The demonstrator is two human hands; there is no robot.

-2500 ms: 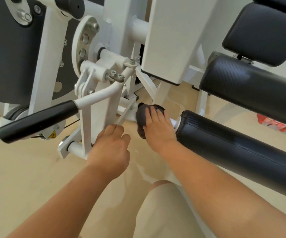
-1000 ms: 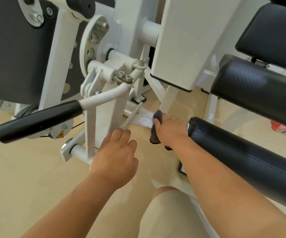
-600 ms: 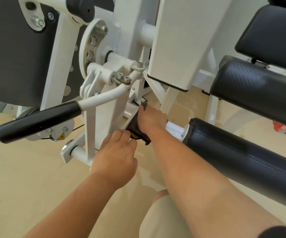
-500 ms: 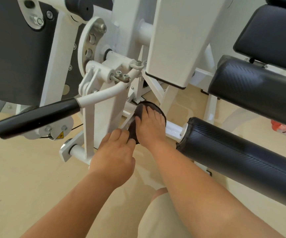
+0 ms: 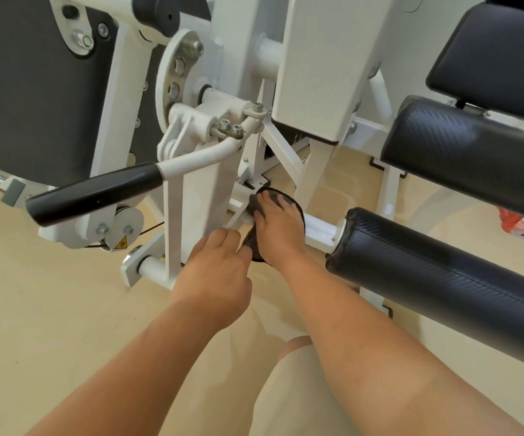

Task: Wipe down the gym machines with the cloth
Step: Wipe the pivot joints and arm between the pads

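- Right hand: fingers spread flat, pressing dark cloth onto white machine bar.
- Left hand: loosely curled, holding nothing, just beside cloth.
- Yellow warning-triangle sticker: symbol unreadable.

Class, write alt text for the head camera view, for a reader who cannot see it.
A person's right hand presses a dark cloth onto a white bar low on a gym machine, beside a black roller pad. The left hand sits close beside it with fingers curled, below a black-gripped lever.
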